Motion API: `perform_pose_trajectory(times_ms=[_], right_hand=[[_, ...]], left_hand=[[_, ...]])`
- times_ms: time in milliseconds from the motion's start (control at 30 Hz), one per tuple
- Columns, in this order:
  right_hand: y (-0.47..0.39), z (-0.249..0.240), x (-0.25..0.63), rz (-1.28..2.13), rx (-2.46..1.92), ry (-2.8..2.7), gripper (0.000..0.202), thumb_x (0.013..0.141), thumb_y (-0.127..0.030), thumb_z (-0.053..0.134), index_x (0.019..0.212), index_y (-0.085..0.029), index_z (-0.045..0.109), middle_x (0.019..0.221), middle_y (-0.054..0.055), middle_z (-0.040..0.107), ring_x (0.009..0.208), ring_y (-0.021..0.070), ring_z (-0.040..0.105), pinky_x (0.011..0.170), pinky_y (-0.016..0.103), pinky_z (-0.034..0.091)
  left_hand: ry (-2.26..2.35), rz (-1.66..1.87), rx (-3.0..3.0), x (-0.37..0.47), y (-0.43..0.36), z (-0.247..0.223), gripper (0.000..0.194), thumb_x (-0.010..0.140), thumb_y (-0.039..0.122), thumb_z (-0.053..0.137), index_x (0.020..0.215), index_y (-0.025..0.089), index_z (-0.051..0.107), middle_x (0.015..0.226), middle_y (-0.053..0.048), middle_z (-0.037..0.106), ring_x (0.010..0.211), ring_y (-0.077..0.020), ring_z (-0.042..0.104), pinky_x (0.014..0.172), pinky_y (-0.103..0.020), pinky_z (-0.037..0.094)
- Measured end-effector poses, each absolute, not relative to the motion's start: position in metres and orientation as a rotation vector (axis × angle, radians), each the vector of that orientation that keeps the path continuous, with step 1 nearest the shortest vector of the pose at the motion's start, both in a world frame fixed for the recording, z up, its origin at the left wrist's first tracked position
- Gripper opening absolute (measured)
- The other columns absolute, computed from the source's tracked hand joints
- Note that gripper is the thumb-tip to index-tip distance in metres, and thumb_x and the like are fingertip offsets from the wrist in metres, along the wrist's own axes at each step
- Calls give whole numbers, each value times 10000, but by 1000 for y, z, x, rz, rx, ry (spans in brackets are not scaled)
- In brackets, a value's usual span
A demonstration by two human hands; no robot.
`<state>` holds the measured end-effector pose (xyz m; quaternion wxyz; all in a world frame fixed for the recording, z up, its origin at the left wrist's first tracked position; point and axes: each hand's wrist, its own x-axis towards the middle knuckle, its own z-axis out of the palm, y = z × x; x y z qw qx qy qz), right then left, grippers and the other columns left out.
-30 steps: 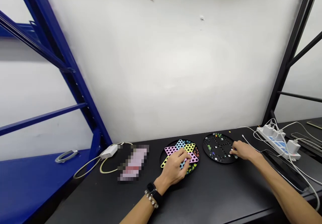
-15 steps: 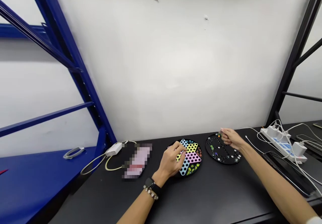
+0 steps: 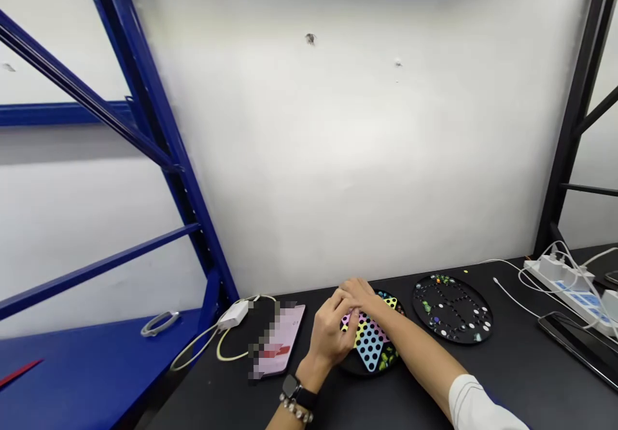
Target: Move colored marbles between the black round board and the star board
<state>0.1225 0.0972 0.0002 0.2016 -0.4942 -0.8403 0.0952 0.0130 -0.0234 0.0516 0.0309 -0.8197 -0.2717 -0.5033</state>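
Observation:
A round black game board [image 3: 371, 347] with a star of pastel blue, yellow and pink fields lies under both my hands. My left hand [image 3: 333, 328], with a watch and a beaded bracelet on its wrist, is curled over the board's left part, its fingertips hidden. Across the board reaches my right hand [image 3: 361, 296], close against the left at the far left side; its fingers are mostly out of sight. Green pieces [image 3: 387, 356] sit in the board's near compartment. To the right lies a second round black board [image 3: 451, 308] with scattered white, green, orange and purple pieces.
Left of the boards are a phone [image 3: 288, 328] and a white adapter [image 3: 234, 315] with cable. A power strip [image 3: 577, 296], white cables and a black device [image 3: 572, 345] lie at right. A white wall [image 3: 338, 159] stands behind; a blue frame [image 3: 193, 198] rises at left.
My right hand has moved left from above the second board to beside my left hand. My left hand stays over the star board. The view has shifted, so things appear lower.

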Motion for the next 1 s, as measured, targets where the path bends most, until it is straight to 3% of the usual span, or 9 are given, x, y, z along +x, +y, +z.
perform_pose_trajectory(times_ms=[167, 333, 533, 733, 1000], right_hand=[[102, -9, 124, 154, -1363, -2463, 193, 866, -356, 590, 782, -192, 647, 864, 47, 658, 812, 203, 593, 736, 309, 448], [91, -11, 126, 84, -1356, -2511, 238, 913, -352, 541, 1069, -187, 615, 1145, 100, 617, 1101, 260, 519, 949, 397, 422], [83, -11, 130, 66, -1408, -2500, 337, 910, -378, 551, 1153, -147, 572, 1203, 161, 565, 1088, 296, 498, 905, 430, 436], [94, -2, 120, 238, -1491, -2420, 289, 956, -381, 493, 1090, -175, 645, 1219, 149, 602, 1172, 295, 487, 991, 461, 375], [96, 5, 109, 331, -1722, -2008, 460, 1034, -437, 286, 1040, -189, 673, 1159, 125, 669, 1146, 254, 561, 1005, 432, 358]], left_hand=[[-840, -1507, -2528, 16, -25, 53, 166, 929, 154, 480, 885, 202, 633, 837, -43, 617, 749, -169, 602, 672, -279, 500], [-851, -1472, -2536, 21, -24, 49, 171, 924, 164, 475, 856, 199, 628, 793, -40, 606, 712, -168, 584, 652, -276, 490], [-894, -1432, -2563, 24, -22, 44, 173, 925, 175, 481, 847, 203, 633, 800, -36, 607, 696, -160, 575, 643, -268, 478], [-921, -1373, -2608, 23, -21, 41, 190, 938, 180, 462, 861, 213, 633, 805, -36, 609, 724, -168, 598, 683, -285, 502], [-938, -1349, -2637, 21, -21, 39, 196, 944, 183, 454, 882, 215, 636, 843, -42, 628, 747, -173, 617, 691, -288, 516]])
